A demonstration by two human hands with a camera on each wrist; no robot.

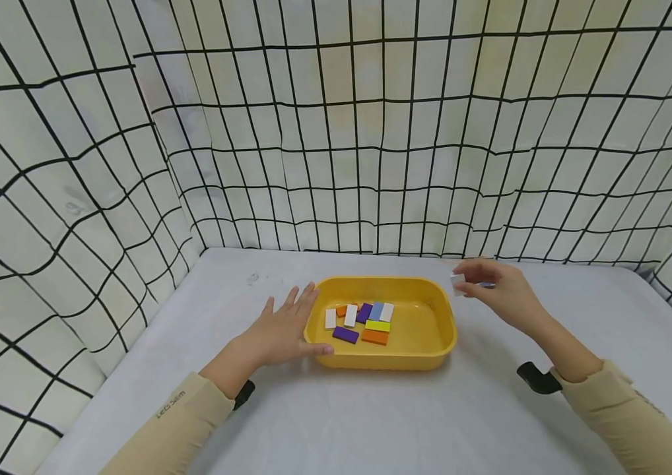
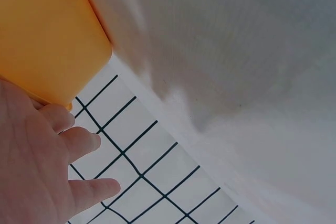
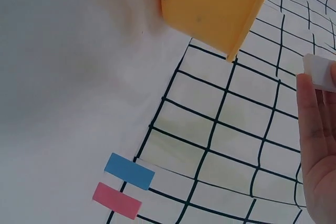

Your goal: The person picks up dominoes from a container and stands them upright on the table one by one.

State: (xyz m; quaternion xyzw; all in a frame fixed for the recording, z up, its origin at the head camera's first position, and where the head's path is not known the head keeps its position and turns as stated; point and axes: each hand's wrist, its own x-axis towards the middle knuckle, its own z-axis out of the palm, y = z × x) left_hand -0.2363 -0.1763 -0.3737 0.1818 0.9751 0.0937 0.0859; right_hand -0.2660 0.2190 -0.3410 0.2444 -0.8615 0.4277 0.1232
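A yellow plastic tray (image 1: 425, 323) stands on the white table, holding several small rectangular blocks in its left half: white (image 1: 350, 315), purple (image 1: 345, 335), blue (image 1: 376, 311), yellow (image 1: 377, 326) and orange (image 1: 374, 337). My left hand (image 1: 279, 333) rests against the tray's left side, fingers spread and thumb over the near rim; the left wrist view shows this hand (image 2: 37, 156) beside the tray wall. Past the tray's right end, my right hand (image 1: 502, 293) pinches a white block (image 1: 457, 284) between thumb and fingers, above the table. The right wrist view shows that block (image 3: 319, 72) at the fingertips.
In the right wrist view, a blue block (image 3: 129, 171) and a pink block (image 3: 117, 201) lie side by side on the table. White walls with a black grid (image 1: 371, 152) enclose the table (image 1: 336, 422) at the back and sides.
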